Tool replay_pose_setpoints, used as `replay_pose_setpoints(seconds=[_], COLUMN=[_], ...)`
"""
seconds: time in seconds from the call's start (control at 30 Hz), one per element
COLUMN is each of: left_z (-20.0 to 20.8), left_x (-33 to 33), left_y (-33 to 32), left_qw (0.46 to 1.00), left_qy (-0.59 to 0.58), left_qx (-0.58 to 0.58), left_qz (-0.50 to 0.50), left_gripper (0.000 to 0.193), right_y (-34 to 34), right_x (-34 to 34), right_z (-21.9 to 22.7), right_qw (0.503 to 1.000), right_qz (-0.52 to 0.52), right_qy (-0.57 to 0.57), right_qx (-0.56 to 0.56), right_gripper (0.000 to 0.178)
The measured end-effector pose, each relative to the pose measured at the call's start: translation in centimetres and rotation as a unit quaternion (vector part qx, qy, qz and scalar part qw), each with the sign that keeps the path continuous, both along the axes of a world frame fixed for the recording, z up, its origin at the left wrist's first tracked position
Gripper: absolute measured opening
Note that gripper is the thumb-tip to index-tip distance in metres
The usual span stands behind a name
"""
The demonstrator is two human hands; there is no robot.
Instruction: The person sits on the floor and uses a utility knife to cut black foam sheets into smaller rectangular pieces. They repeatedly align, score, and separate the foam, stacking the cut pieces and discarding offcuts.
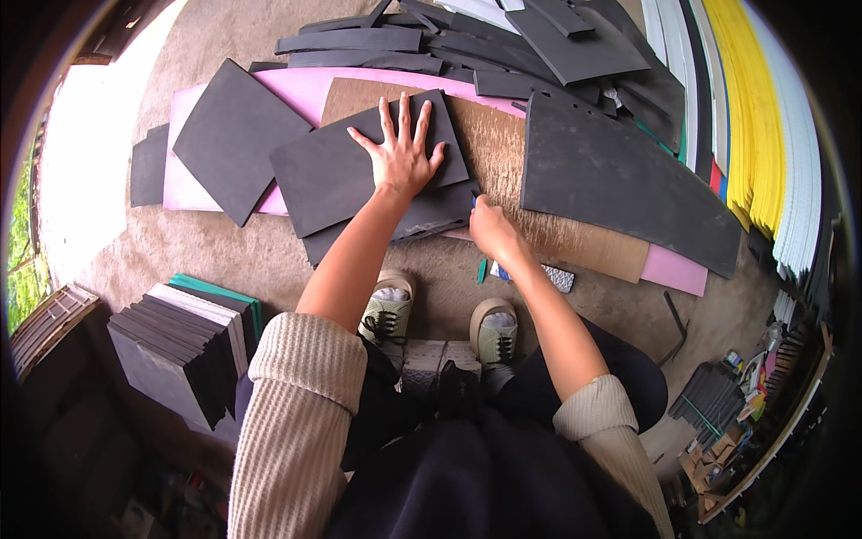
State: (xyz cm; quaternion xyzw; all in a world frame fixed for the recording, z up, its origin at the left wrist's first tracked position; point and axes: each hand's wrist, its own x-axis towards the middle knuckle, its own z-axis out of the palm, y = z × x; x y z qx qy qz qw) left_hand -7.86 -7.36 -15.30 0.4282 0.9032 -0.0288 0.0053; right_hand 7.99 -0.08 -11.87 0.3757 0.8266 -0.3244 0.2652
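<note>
My left hand [402,160] lies flat with spread fingers on a black foam sheet [323,171], pressing on its right part. A second black sheet [435,214] sticks out from under that one on the near side. Close to the right edge of these sheets, my right hand [495,231] is closed around a small utility knife [474,201]. Only a dark and blue bit of it shows above the fingers; the rest is hidden in the fist. Beneath the sheets lies a worn brown board [498,148], itself on a pink sheet [678,269].
Another black sheet [238,139] lies left, and a large black piece [611,180] right. Dark offcuts [359,40] are heaped at the far side. Upright black sheets [171,346] stand near left. Yellow sheets [745,108] are stacked at right. A patterned white item [557,277] lies by my right wrist.
</note>
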Motion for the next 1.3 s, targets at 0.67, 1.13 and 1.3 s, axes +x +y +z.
replay_pose_setpoints(seconds=[0.67, 1.13, 1.3], left_z=[2.1, 1.9, 3.7], left_x=[0.2, -0.2, -0.9], left_y=[-5.1, -6.1, -5.1], left_qw=[0.982, 0.988, 0.989], left_qy=[-0.161, -0.040, -0.035], left_qx=[0.043, 0.096, 0.122], left_qz=[-0.092, -0.114, -0.078], left_gripper=[0.106, 0.078, 0.069], right_y=[3.8, 4.8, 4.5], right_x=[-4.8, -5.3, -5.1], right_z=[-3.6, -2.4, -0.5], right_qw=[0.948, 0.800, 0.815], right_qz=[-0.188, -0.442, -0.413], right_qy=[0.246, 0.279, 0.273], right_qx=[0.066, -0.296, -0.301], right_gripper=[0.035, 0.020, 0.055])
